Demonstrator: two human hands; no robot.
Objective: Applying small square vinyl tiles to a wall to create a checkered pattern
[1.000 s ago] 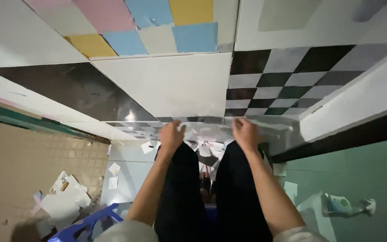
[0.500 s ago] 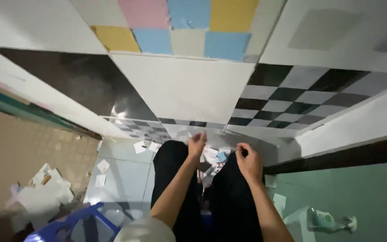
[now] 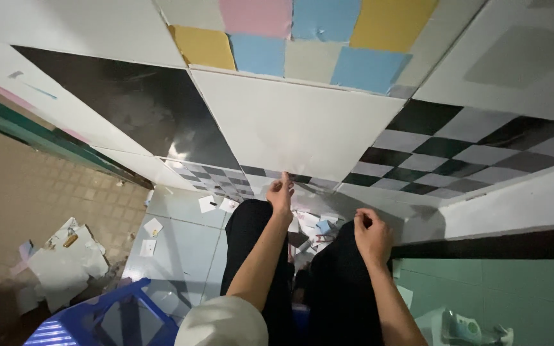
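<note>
Head view looked steeply down a wall of tile panels: the left hand [image 3: 281,191] pinched the lower edge of the big white panel [image 3: 296,125], right at six o'clock of that sheet, thumb and fingers closed on a thin film or corner there. The right hand [image 3: 370,236] hung free at four o'clock from it, fingers curled into a loose fist, gripping nothing I could make out. That panel looked stiff, glossy and slick, likely brittle, so the bottom edge seemed the only sensible hold. Counted one white panel, one black panel [image 3: 129,109] at nine o'clock, several paper scraps [image 3: 208,204] on the floor, and one blue crate [image 3: 120,314].
</note>
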